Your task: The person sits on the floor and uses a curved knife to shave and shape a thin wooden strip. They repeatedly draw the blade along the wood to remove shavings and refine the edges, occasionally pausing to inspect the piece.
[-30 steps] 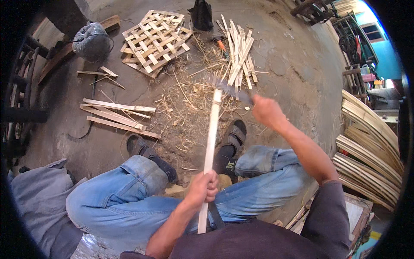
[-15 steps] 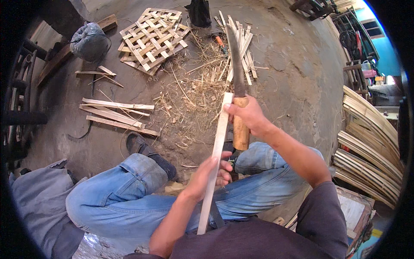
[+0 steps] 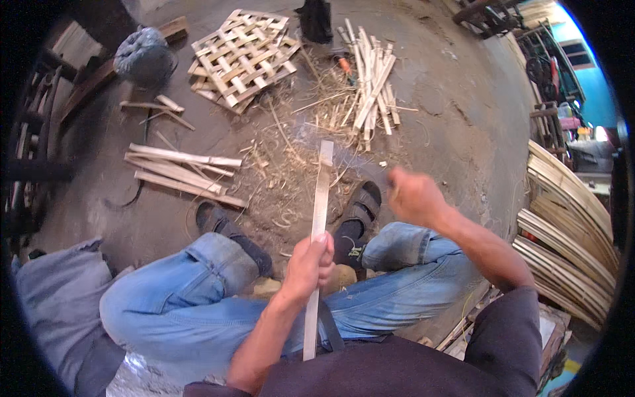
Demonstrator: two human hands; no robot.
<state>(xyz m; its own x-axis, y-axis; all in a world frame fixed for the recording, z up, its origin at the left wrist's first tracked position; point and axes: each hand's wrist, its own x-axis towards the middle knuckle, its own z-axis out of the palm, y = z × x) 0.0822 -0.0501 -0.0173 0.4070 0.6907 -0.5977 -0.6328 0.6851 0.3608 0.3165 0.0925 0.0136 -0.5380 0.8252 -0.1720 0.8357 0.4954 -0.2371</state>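
My left hand point(image 3: 309, 266) is closed round a pale bamboo strip point(image 3: 321, 195), which stands up between my knees, its lower end against my dark shirt. A small notch or lifted flake shows near the strip's top. Right of that top end, my right hand point(image 3: 418, 198) is in a fist, smeared by motion. It grips the curved knife point(image 3: 362, 161), whose blade is only a faint bluish blur reaching toward the strip; the wooden handle is mostly hidden by the fingers.
Thin shavings point(image 3: 284, 152) litter the floor ahead. Beyond lie a woven bamboo panel point(image 3: 245, 59) and a strip pile point(image 3: 374, 79) with an orange-handled tool point(image 3: 344, 65). More cut strips point(image 3: 182, 172) lie left. Long bamboo slats point(image 3: 562, 251) are stacked at right.
My right hand has moved right with the knife, away from the strip, and the blade has swung left. My left hand has closed round the strip, which stands more upright.
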